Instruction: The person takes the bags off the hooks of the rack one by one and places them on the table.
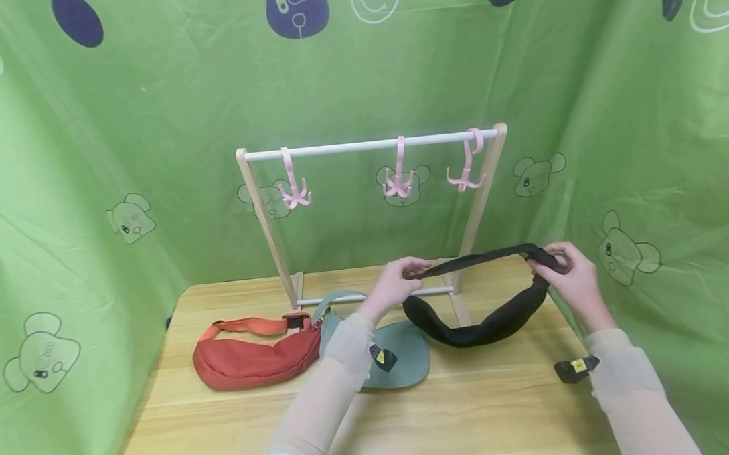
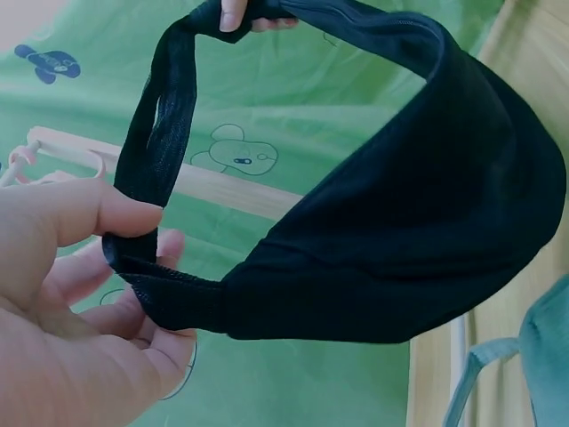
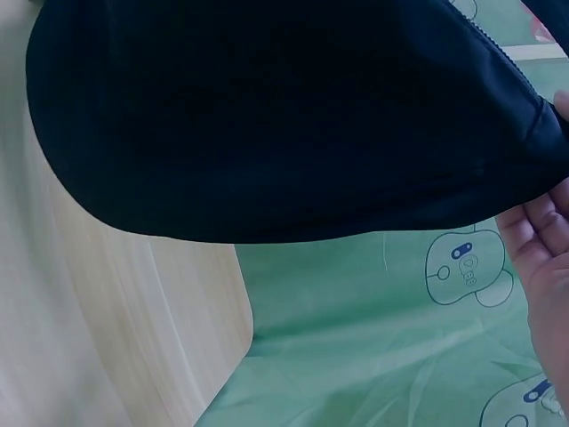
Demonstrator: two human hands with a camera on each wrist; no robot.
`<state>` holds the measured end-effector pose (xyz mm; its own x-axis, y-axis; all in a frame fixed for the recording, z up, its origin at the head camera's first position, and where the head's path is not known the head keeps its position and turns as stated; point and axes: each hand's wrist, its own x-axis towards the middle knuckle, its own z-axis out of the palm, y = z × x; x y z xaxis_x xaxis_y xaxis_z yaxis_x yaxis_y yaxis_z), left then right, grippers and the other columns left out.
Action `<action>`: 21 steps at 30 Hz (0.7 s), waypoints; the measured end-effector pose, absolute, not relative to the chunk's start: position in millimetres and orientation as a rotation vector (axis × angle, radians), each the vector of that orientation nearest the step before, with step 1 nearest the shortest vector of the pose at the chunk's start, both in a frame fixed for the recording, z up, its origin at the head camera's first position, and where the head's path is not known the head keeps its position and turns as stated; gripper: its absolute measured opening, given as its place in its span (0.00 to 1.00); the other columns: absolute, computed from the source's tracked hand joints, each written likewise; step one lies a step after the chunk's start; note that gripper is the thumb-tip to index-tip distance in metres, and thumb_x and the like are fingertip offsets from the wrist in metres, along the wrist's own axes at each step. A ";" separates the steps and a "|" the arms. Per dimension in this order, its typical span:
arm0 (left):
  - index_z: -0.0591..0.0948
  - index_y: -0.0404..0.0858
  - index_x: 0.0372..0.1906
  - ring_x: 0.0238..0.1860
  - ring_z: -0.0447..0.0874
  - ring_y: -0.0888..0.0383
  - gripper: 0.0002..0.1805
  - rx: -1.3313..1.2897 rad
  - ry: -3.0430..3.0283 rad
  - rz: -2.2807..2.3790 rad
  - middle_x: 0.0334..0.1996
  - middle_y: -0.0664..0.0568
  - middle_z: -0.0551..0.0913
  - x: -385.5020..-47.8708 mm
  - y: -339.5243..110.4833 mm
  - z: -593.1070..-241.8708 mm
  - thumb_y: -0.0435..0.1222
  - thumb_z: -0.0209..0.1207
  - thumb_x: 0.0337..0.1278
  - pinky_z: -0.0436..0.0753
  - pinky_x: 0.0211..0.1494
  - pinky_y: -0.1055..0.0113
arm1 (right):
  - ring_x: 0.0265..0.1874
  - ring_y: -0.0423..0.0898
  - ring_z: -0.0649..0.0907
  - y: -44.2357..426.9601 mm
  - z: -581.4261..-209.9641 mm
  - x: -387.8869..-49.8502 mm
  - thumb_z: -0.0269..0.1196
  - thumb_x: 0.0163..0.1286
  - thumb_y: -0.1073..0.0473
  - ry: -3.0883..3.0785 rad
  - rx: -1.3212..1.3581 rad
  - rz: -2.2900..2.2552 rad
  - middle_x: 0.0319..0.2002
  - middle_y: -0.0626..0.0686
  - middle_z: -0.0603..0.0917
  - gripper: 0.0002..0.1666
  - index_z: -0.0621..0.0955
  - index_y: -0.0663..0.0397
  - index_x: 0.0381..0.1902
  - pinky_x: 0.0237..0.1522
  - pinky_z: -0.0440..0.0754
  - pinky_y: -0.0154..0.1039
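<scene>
A black shoulder bag (image 1: 483, 334) hangs in the air over the right part of the table, its strap and body forming an open loop. My left hand (image 1: 396, 283) pinches the strap's left end between thumb and fingers, as the left wrist view also shows. At the other end, my right hand (image 1: 574, 280) grips the gathered strap. In the right wrist view the bag's body (image 3: 267, 133) fills the upper part, with a zipper along its edge. A teal bag (image 1: 408, 363) lies on the table, partly hidden behind my left forearm. Left of it rests a red bag (image 1: 257, 358) with an orange strap.
Behind the bags stands a wooden rack (image 1: 268, 237) with a white top rail (image 1: 349, 147). Three pink hooks hang from it: a left hook (image 1: 292, 183), a middle hook (image 1: 399, 173) and a right hook (image 1: 467, 167). Green patterned cloth (image 1: 185, 93) surrounds the wooden table (image 1: 467, 418).
</scene>
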<state>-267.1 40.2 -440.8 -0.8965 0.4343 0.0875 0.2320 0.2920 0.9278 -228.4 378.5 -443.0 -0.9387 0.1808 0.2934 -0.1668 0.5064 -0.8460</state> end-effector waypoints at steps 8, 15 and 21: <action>0.83 0.38 0.53 0.47 0.85 0.55 0.17 0.554 2.457 1.477 0.48 0.46 0.87 -259.7 39.6 -443.5 0.32 0.61 0.57 0.81 0.50 0.70 | 0.28 0.23 0.82 385.4 -443.3 -221.5 0.69 0.62 0.59 -2.432 -0.036 1.360 0.28 0.22 0.82 0.16 0.76 0.49 0.45 0.37 0.73 0.18; 0.84 0.39 0.51 0.40 0.81 0.61 0.18 0.551 2.426 1.451 0.42 0.47 0.87 -251.5 41.9 -451.7 0.34 0.62 0.53 0.77 0.43 0.73 | 0.28 0.23 0.83 396.0 -447.7 -216.0 0.68 0.63 0.60 -2.441 -0.009 1.383 0.27 0.24 0.84 0.14 0.77 0.42 0.43 0.34 0.75 0.17; 0.83 0.38 0.52 0.31 0.79 0.66 0.18 0.577 2.373 1.442 0.38 0.48 0.87 -246.5 43.8 -456.9 0.36 0.63 0.54 0.78 0.34 0.76 | 0.27 0.29 0.84 406.5 -450.9 -211.1 0.68 0.64 0.57 -2.524 0.004 1.387 0.28 0.42 0.89 0.13 0.76 0.40 0.43 0.35 0.75 0.19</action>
